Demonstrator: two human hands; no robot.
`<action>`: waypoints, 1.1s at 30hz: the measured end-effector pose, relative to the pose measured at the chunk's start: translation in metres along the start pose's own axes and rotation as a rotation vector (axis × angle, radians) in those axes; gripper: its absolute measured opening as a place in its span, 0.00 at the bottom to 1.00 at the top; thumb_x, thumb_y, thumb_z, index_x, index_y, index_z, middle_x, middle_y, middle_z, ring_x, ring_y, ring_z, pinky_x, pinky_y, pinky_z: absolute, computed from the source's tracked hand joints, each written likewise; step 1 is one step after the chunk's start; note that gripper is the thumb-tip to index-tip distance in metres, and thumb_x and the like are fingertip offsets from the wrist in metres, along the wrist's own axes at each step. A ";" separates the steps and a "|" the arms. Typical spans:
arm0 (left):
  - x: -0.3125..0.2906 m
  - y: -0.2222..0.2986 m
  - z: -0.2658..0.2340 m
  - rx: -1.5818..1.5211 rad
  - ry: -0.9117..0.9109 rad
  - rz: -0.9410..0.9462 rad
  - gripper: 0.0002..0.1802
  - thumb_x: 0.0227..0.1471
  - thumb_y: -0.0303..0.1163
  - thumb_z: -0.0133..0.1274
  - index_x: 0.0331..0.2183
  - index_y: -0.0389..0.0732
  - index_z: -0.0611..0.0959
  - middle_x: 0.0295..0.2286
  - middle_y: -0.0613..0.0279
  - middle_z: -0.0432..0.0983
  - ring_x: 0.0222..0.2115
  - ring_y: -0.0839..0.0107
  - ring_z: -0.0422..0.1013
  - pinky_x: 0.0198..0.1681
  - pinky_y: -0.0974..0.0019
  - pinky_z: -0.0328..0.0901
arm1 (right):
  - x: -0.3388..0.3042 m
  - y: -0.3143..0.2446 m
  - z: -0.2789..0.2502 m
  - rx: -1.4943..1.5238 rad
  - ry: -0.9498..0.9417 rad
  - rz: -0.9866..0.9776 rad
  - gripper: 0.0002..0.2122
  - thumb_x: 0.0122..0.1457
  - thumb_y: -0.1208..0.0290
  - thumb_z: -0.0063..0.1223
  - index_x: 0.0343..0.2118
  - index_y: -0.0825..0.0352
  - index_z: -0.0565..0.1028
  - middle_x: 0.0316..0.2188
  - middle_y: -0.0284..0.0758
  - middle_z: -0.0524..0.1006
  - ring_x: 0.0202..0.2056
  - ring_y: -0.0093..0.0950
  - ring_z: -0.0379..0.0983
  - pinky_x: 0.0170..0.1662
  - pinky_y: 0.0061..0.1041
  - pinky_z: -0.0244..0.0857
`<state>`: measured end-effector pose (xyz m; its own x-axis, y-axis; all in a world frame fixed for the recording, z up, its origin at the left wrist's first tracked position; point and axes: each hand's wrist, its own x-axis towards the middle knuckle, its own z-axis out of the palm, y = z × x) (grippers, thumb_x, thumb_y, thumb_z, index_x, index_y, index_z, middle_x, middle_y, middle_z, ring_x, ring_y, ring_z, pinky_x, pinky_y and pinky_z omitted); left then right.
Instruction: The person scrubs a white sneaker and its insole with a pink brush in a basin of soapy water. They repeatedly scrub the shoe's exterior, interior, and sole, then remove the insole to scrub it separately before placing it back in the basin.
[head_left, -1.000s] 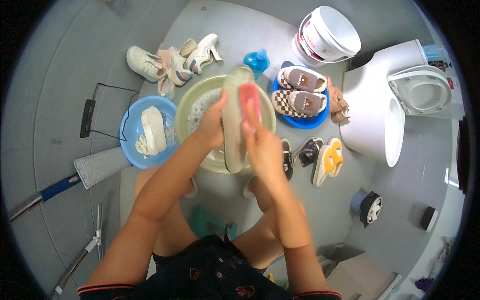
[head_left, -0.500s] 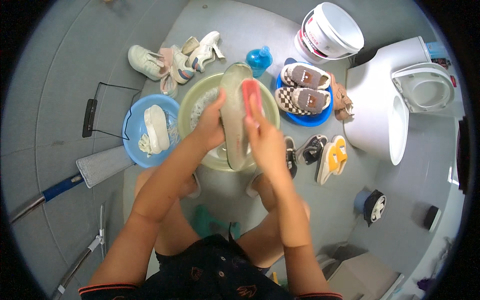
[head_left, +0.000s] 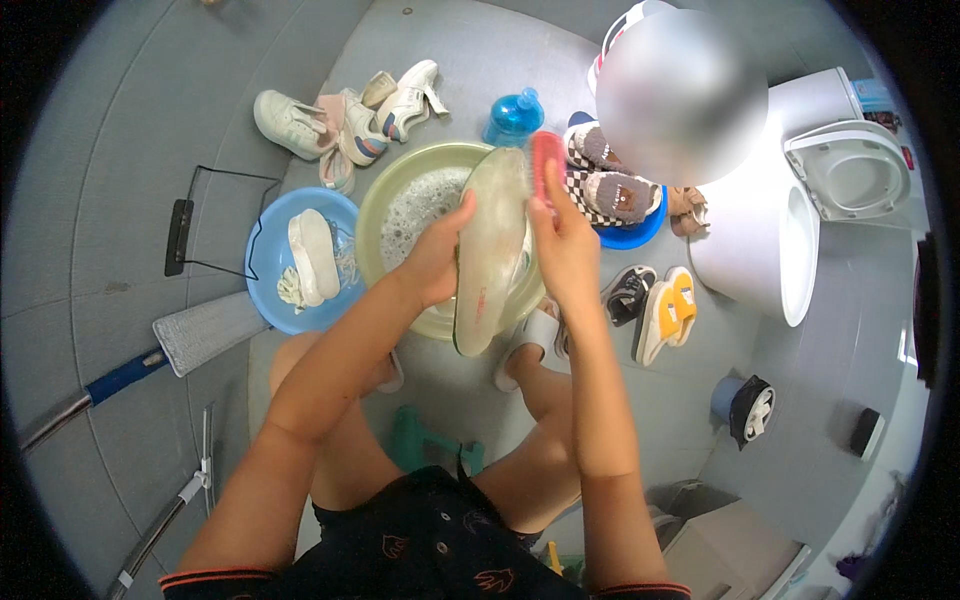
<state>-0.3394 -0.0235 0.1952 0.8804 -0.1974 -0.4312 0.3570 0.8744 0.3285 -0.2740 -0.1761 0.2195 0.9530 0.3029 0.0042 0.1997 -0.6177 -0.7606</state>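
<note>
My left hand (head_left: 437, 262) is closed round the side of a shoe (head_left: 489, 262), whose pale, worn sole is turned up toward me. It is held over a light green basin (head_left: 372, 195) of sudsy water (head_left: 418, 212). A pinkish-red scrub brush (head_left: 547, 160) is gripped in my right hand (head_left: 568, 250). The bristles face the sole's upper right edge. The shoe's upper is mostly hidden beneath the sole.
Left of the green basin, a blue basin (head_left: 262, 290) holds a white shoe (head_left: 315, 258). Behind stand white sneakers (head_left: 408, 100) and a blue bottle (head_left: 515, 118). Checkered slippers (head_left: 600, 200), yellow slippers (head_left: 663, 318) and a toilet (head_left: 745, 240) are at right. A blurred patch hides part of the back right.
The shoe has shifted right and slightly toward me. My right hand has carried the brush right, from over the sole to its edge.
</note>
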 end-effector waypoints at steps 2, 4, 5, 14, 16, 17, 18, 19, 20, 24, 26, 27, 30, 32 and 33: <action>0.004 0.010 -0.010 -0.017 -0.026 0.021 0.29 0.63 0.50 0.37 0.56 0.39 0.65 0.50 0.54 0.67 0.49 0.61 0.67 0.53 0.56 0.63 | -0.011 0.001 0.002 0.130 0.046 -0.017 0.30 0.58 0.66 0.53 0.64 0.55 0.56 0.34 0.45 0.78 0.32 0.35 0.76 0.39 0.29 0.68; 0.008 0.013 -0.015 -0.068 -0.050 0.052 0.30 0.63 0.51 0.36 0.56 0.39 0.65 0.49 0.54 0.68 0.49 0.61 0.67 0.53 0.56 0.63 | -0.024 -0.015 0.001 0.359 0.027 0.056 0.37 0.55 0.76 0.56 0.65 0.65 0.48 0.46 0.37 0.75 0.37 0.21 0.72 0.44 0.22 0.66; 0.008 0.013 -0.013 -0.095 -0.068 0.058 0.30 0.63 0.51 0.36 0.56 0.38 0.65 0.49 0.54 0.68 0.48 0.62 0.67 0.53 0.57 0.63 | -0.029 -0.022 0.000 0.458 -0.038 0.106 0.38 0.55 0.77 0.56 0.65 0.67 0.48 0.48 0.38 0.73 0.38 0.22 0.72 0.45 0.22 0.66; 0.007 0.030 -0.001 -0.131 -0.110 0.158 0.31 0.63 0.53 0.30 0.58 0.42 0.64 0.53 0.53 0.66 0.52 0.58 0.66 0.57 0.53 0.60 | -0.037 -0.032 0.010 0.590 -0.135 0.029 0.37 0.55 0.82 0.52 0.65 0.70 0.45 0.55 0.41 0.68 0.45 0.22 0.70 0.48 0.20 0.64; 0.009 0.039 -0.006 -0.225 -0.204 0.208 0.32 0.62 0.55 0.30 0.59 0.45 0.62 0.53 0.52 0.66 0.52 0.57 0.65 0.57 0.52 0.60 | -0.042 -0.040 0.004 0.621 -0.262 0.110 0.37 0.55 0.82 0.51 0.66 0.69 0.45 0.57 0.41 0.65 0.47 0.23 0.69 0.49 0.20 0.63; 0.006 0.043 -0.004 -0.272 -0.251 0.234 0.33 0.62 0.56 0.30 0.60 0.46 0.61 0.53 0.52 0.66 0.52 0.57 0.65 0.57 0.51 0.60 | -0.043 -0.043 0.002 0.635 -0.326 0.151 0.37 0.55 0.82 0.51 0.66 0.69 0.45 0.58 0.41 0.64 0.48 0.23 0.68 0.50 0.20 0.62; 0.003 0.045 -0.001 -0.280 -0.311 0.220 0.32 0.63 0.54 0.31 0.61 0.47 0.60 0.52 0.52 0.67 0.51 0.58 0.66 0.56 0.52 0.61 | -0.044 -0.040 0.005 0.661 -0.325 0.131 0.37 0.55 0.82 0.51 0.66 0.68 0.45 0.58 0.40 0.64 0.49 0.23 0.68 0.50 0.20 0.62; 0.000 0.047 0.004 -0.287 -0.372 0.205 0.31 0.63 0.53 0.31 0.62 0.48 0.59 0.51 0.52 0.68 0.51 0.59 0.67 0.55 0.53 0.62 | -0.045 -0.034 0.009 0.688 -0.323 0.111 0.37 0.55 0.82 0.51 0.66 0.68 0.45 0.59 0.40 0.63 0.49 0.23 0.67 0.50 0.20 0.61; -0.002 0.049 0.008 -0.294 -0.433 0.191 0.30 0.63 0.51 0.32 0.62 0.49 0.57 0.50 0.53 0.69 0.50 0.60 0.67 0.54 0.53 0.62 | -0.046 -0.033 0.011 0.713 -0.321 0.091 0.37 0.55 0.82 0.51 0.66 0.68 0.46 0.59 0.40 0.63 0.49 0.22 0.67 0.51 0.19 0.61; 0.002 0.044 0.002 -0.166 -0.340 0.226 0.30 0.64 0.48 0.31 0.64 0.51 0.53 0.50 0.52 0.69 0.49 0.60 0.68 0.52 0.56 0.64 | -0.045 -0.025 0.014 0.642 -0.273 0.031 0.36 0.56 0.80 0.51 0.66 0.63 0.47 0.56 0.40 0.68 0.43 0.21 0.71 0.46 0.20 0.64; 0.011 0.041 -0.012 -0.115 -0.340 0.277 0.29 0.65 0.47 0.31 0.64 0.52 0.53 0.51 0.52 0.68 0.48 0.61 0.68 0.51 0.57 0.66 | -0.048 -0.028 0.008 0.397 -0.210 0.064 0.35 0.57 0.77 0.50 0.66 0.60 0.48 0.50 0.44 0.73 0.38 0.25 0.73 0.43 0.22 0.66; 0.012 0.040 -0.015 -0.131 -0.304 0.280 0.28 0.65 0.46 0.31 0.63 0.51 0.54 0.50 0.53 0.68 0.48 0.62 0.68 0.50 0.58 0.66 | -0.048 -0.032 0.006 0.313 -0.175 0.051 0.34 0.58 0.76 0.50 0.66 0.58 0.49 0.46 0.46 0.74 0.36 0.28 0.74 0.41 0.24 0.67; 0.012 0.039 -0.012 -0.180 -0.189 0.271 0.28 0.65 0.46 0.30 0.63 0.51 0.56 0.49 0.55 0.69 0.46 0.64 0.68 0.49 0.59 0.66 | -0.047 -0.043 -0.001 0.133 -0.140 -0.024 0.32 0.60 0.71 0.49 0.66 0.54 0.51 0.38 0.49 0.77 0.32 0.38 0.76 0.38 0.30 0.68; 0.011 0.039 -0.005 -0.215 -0.097 0.243 0.27 0.65 0.47 0.28 0.62 0.50 0.58 0.50 0.54 0.69 0.45 0.63 0.69 0.51 0.58 0.65 | -0.051 -0.054 -0.009 0.028 -0.283 -0.060 0.30 0.60 0.67 0.48 0.65 0.52 0.52 0.36 0.50 0.77 0.33 0.43 0.76 0.37 0.34 0.68; 0.012 0.037 -0.005 -0.189 -0.097 0.249 0.27 0.65 0.47 0.28 0.61 0.50 0.59 0.50 0.55 0.69 0.45 0.63 0.69 0.51 0.58 0.65 | -0.053 -0.058 -0.010 -0.029 -0.392 -0.069 0.30 0.61 0.66 0.47 0.65 0.51 0.52 0.36 0.49 0.77 0.34 0.46 0.76 0.37 0.36 0.68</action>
<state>-0.3172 0.0083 0.1984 0.9623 -0.0005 -0.2719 0.0705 0.9663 0.2477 -0.3335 -0.1638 0.2700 0.7791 0.5948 -0.1980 0.2713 -0.6047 -0.7488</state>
